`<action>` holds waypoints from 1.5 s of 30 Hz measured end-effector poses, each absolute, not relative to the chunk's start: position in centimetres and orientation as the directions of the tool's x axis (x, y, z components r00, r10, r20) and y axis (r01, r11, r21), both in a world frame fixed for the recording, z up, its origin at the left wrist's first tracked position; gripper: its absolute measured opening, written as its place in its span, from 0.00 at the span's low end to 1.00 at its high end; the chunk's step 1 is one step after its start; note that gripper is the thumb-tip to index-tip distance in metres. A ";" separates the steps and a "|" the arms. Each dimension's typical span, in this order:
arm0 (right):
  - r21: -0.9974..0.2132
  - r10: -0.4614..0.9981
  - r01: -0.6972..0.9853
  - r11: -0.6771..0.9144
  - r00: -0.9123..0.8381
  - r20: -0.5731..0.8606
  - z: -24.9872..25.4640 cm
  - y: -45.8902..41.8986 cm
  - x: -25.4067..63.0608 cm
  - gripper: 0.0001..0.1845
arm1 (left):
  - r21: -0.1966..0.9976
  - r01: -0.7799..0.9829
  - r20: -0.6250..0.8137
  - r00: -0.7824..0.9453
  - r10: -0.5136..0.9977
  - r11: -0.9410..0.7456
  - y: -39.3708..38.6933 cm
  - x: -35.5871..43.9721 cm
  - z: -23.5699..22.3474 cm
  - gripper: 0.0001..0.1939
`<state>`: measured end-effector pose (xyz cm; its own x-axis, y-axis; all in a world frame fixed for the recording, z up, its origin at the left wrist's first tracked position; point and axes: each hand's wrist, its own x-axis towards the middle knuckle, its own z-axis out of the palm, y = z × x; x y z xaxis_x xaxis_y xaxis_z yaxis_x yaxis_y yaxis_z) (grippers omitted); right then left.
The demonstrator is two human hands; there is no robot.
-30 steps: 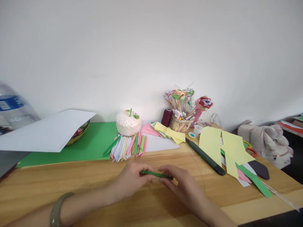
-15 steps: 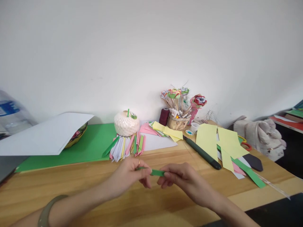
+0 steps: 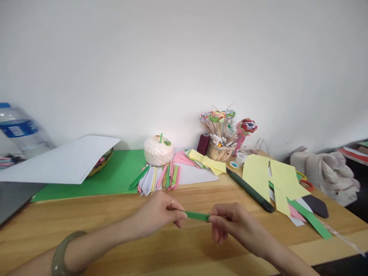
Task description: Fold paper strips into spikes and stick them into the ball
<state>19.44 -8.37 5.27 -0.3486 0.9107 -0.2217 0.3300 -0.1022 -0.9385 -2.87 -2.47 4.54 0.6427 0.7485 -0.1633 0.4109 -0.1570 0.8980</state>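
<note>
Both hands are up off the desk (image 3: 86, 214) now, and the green strip (image 3: 197, 216) is stretched between them, just above the wood in front of the fan of folded papers (image 3: 156, 179). The left hand (image 3: 161, 212) has its grip pinched shut on the strip's left end; the right hand (image 3: 230, 224) pinches the right end the same way, thumb on top. This looks like the folding or creasing stage, with the strip pulled taut and level. The next move, as I read it, calls for keeping both pinches firm while one end is turned or doubled over, so the narrow paper doesn't twist or slip. Against the picture a second ago, the strip was low, pressed close to the desk under the fingers; now it is lifted clear, the hands are further apart, and more green shows between them.
</note>
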 end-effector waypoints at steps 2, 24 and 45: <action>-0.921 0.911 0.374 -0.112 -0.331 -0.245 5.0 -8.8 19.7 0.24 | 0.873 0.451 -0.161 0.621 0.767 -0.182 -2.8 -2.8 4.4 0.12; -0.657 0.946 0.720 0.225 -0.323 -0.031 4.8 -11.2 20.2 0.16 | 0.669 0.383 0.181 0.747 0.640 -0.637 -4.4 -5.4 3.7 0.14; -0.677 0.983 0.717 0.168 -0.072 0.167 2.5 -3.1 23.5 0.18 | -0.358 0.799 0.454 0.601 0.658 -0.483 2.1 -9.5 2.2 0.08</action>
